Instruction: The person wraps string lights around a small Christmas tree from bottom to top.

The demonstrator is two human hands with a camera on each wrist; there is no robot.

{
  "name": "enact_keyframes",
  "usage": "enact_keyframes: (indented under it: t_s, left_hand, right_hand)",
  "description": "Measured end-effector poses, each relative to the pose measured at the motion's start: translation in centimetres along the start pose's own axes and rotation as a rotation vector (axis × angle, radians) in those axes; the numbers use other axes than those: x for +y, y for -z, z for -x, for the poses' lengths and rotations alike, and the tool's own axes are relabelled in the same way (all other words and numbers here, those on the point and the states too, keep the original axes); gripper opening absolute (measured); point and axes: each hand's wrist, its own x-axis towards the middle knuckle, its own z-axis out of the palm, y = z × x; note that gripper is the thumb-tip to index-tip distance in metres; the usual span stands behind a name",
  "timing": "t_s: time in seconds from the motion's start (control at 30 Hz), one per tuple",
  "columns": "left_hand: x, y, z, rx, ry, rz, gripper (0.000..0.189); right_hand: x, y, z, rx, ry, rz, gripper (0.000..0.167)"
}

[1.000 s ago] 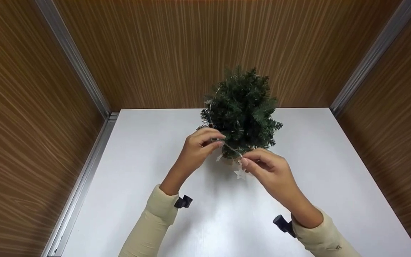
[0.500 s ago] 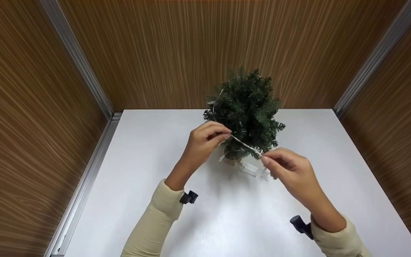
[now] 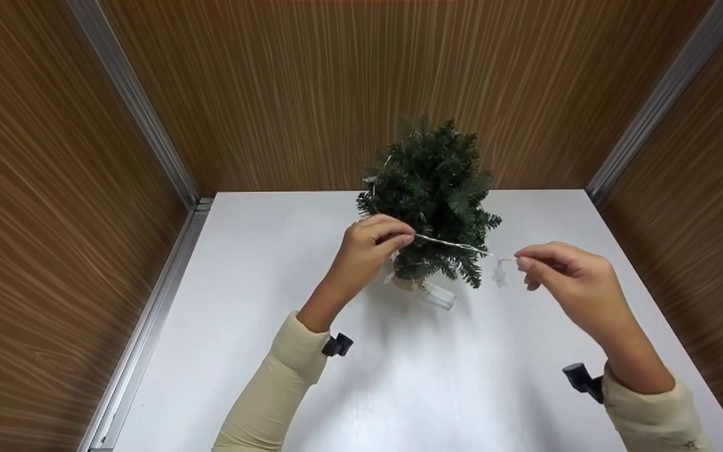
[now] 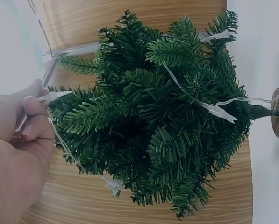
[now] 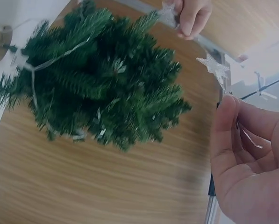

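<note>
A small green artificial Christmas tree (image 3: 437, 194) stands at the back of the table on a round wooden base (image 3: 407, 284). In front of its lower branches a star string light (image 3: 449, 243) is stretched between the hands. My left hand (image 3: 369, 251) pinches the wire at the tree's left front. Farther right, beyond the branches, my right hand (image 3: 578, 282) pinches the same string. A clear star (image 3: 499, 275) dangles close to the right fingertips, also visible as a star (image 5: 215, 68) in the right wrist view. Another star (image 4: 218, 112) lies against the branches in the left wrist view.
A clear battery box (image 3: 439, 295) lies on the white table (image 3: 273, 270) beside the tree's base. Wood-grain panels (image 3: 311, 94) enclose the back and both sides, with metal rails (image 3: 142, 113) in the corners.
My right hand has moved right and slightly up, away from the tree, drawing out a longer stretch of string. My left hand has shifted slightly right. The battery box now shows more plainly.
</note>
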Motion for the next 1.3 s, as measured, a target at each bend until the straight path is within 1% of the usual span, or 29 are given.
enact_keyframes:
  t_s: [0.17,0.27,0.33,0.47,0.7,0.9,1.0,1.13,1.23,1.3]
  left_hand:
    - [0.2,-0.3,-0.3,-0.034,0.047,-0.034,0.019]
    - [0.2,-0.5,-0.4,-0.05,0.068,-0.052,0.019]
    - [0.2,-0.6,-0.4,-0.05,0.073,-0.066,0.02]
    - [0.3,-0.9,-0.4,-0.029,0.083,-0.087,0.02]
    - [0.7,-1.2,-0.8,-0.003,0.089,-0.122,0.019]
    - [1.3,-2.0,-1.2,0.007,0.088,-0.152,0.018]
    - [1.5,-2.3,-1.4,0.015,0.094,-0.158,0.018]
    - [1.6,-2.4,-1.7,0.024,0.095,-0.194,0.018]
    - [1.6,-2.5,-1.9,0.02,0.085,-0.226,0.016]
    - [1.5,-2.5,-1.9,0.017,0.084,-0.243,0.015]
  right_hand:
    - [1.0,0.9,-1.6,0.041,0.0,-0.031,0.009]
    - [1.4,1.4,-2.7,0.049,-0.008,-0.036,0.009]
    - [1.5,1.6,-3.5,0.045,-0.019,-0.03,0.012]
    - [2.1,1.7,-4.9,0.031,-0.036,-0.049,0.018]
    - [3.1,1.3,-7.3,0.038,-0.062,-0.114,0.021]
    - [3.9,0.9,-9.5,0.056,-0.101,-0.169,0.02]
    - [4.3,0.6,-10.5,0.068,-0.107,-0.224,0.018]
    - [4.7,0.1,-11.6,0.072,-0.121,-0.239,0.017]
    - [5.1,-0.4,-12.3,0.062,-0.138,-0.22,0.018]
    - [5.4,-0.7,-12.8,0.054,-0.15,-0.232,0.019]
